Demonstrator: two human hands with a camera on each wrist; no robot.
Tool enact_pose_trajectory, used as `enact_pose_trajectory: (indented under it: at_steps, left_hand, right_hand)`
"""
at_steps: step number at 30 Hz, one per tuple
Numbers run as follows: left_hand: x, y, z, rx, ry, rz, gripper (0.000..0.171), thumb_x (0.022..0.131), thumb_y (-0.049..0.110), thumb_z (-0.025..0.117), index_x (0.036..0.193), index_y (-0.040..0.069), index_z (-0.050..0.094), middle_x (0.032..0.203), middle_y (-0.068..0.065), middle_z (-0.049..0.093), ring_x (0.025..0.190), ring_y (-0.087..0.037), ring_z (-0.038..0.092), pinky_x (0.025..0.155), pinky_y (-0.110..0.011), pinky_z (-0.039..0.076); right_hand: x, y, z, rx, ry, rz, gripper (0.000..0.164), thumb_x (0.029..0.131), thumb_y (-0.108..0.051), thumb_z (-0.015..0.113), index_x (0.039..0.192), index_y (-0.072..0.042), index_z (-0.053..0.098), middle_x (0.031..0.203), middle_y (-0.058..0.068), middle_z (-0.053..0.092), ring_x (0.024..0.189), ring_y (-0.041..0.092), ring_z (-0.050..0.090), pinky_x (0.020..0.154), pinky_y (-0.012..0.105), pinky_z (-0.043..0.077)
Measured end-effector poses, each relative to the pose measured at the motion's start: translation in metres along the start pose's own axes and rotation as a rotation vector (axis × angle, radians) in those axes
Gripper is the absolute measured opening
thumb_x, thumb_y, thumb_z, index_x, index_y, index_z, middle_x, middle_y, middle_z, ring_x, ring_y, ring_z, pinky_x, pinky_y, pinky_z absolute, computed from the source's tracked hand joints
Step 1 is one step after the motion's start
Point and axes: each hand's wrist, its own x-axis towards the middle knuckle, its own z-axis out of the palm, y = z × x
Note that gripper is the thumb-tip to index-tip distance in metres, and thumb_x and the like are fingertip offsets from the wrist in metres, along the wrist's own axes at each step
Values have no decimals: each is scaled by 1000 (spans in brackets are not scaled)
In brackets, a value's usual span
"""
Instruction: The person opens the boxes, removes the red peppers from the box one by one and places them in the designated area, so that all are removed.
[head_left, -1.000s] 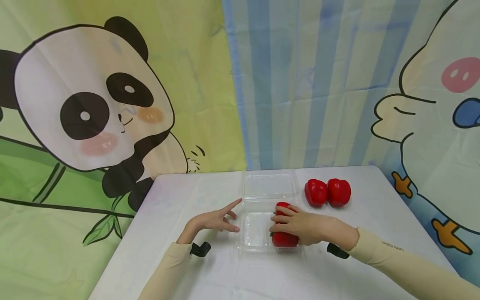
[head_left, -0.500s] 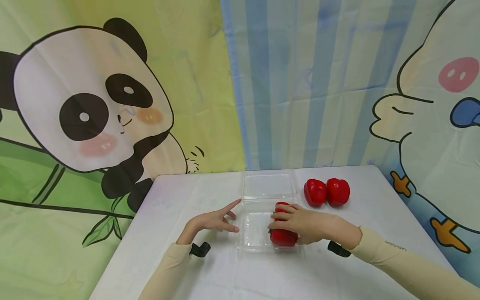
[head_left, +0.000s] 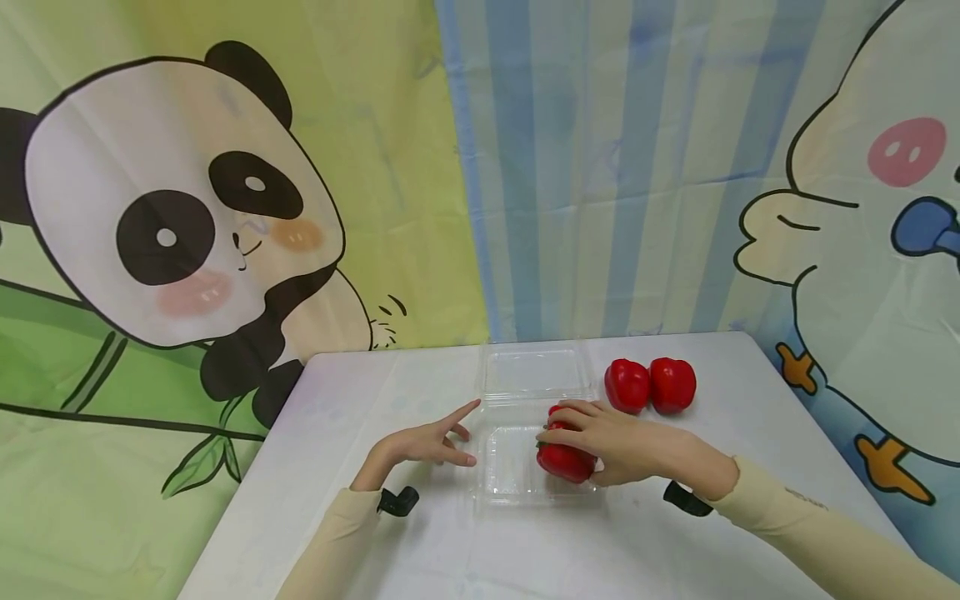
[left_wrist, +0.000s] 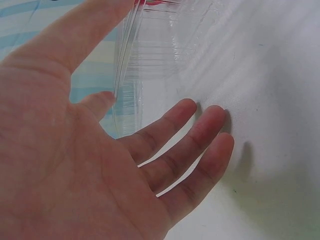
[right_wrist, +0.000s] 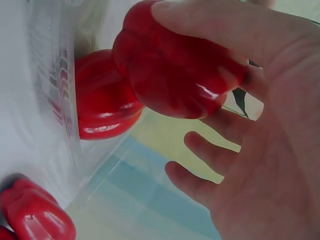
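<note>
My right hand [head_left: 626, 442] grips a red bell pepper [head_left: 564, 458] over the right half of a clear plastic clamshell box [head_left: 510, 467]. In the right wrist view, thumb and fingers pinch this bell pepper [right_wrist: 175, 70] and it looks tilted. Behind it, a second red bell pepper [right_wrist: 102, 100] lies in the box against the clear wall; my fingers mostly cover it in the head view. My left hand [head_left: 420, 442] is beside the box's left edge, fingers spread and relaxed, holding nothing. Whether its fingertips touch the box [left_wrist: 155, 60] is hard to tell.
Two more red bell peppers, one left [head_left: 627, 385] and one right [head_left: 672, 385], sit side by side on the white table [head_left: 375, 550], right of the opened lid [head_left: 534, 371]. A printed curtain [head_left: 555, 167] hangs behind the table's back edge.
My right hand has tipped the gripped bell pepper and moved it slightly away from the box's front edge. My left hand has stayed in place. The head view has shifted a little.
</note>
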Motion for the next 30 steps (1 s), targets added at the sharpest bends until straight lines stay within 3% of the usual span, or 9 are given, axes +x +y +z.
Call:
enact_pose_trajectory:
  at_steps: [17,30]
  left_hand:
    - [-2,2,0,7,2,-10,103,88,45,76,160,44,2,146,-12,47,109,-19,62,88,-39,51]
    - [-1,2,0,14,4,-7,103,88,45,76,160,43,2,145,-12,47,108,-19,62,88,-40,51]
  right_hand:
    - [-30,17,3,-62,227,69,101,62,-34,96,149,-34,44,143,5,52,134,29,44,92,53,55]
    - [-57,30,13,5,324,222,100,57,-30,98,145,-31,51,140,7,53,131,31,46,83,50,59]
